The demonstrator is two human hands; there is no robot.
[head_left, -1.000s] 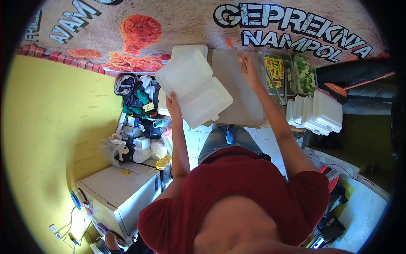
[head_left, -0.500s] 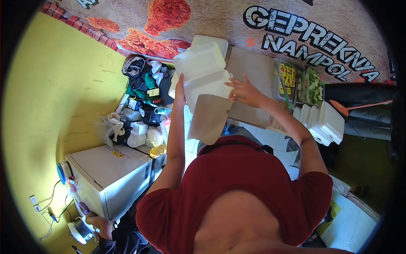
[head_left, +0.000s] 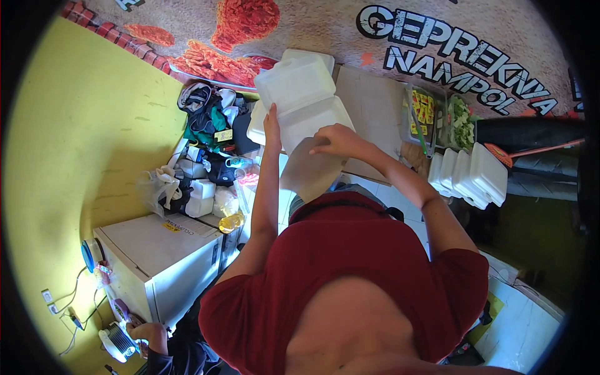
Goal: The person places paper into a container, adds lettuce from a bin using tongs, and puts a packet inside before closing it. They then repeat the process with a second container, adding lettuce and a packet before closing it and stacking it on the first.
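An open white foam food box (head_left: 322, 119) lies in front of me, its lid raised toward the wall. My left hand (head_left: 272, 128) grips the left side of the box. A sheet of brown food paper (head_left: 309, 175) hangs over the near edge of the box, toward my body. My right hand (head_left: 342, 141) is closed on the upper right part of this sheet, fingers curled over it. More foam boxes lie partly hidden beneath and behind the open one.
Right of the brown board (head_left: 369, 103) are a tub of yellow sachets (head_left: 422, 112) and a tub of lettuce (head_left: 461, 128). Closed foam boxes (head_left: 487, 175) stand stacked nearer. Left are bags (head_left: 203, 112) and a white cabinet (head_left: 156, 244). Another person's hand (head_left: 150, 334) shows at lower left.
My right hand has moved down and left from the box's right edge onto the brown paper, its fingers closing. The paper's upper part is now bent. My left hand stays on the box.
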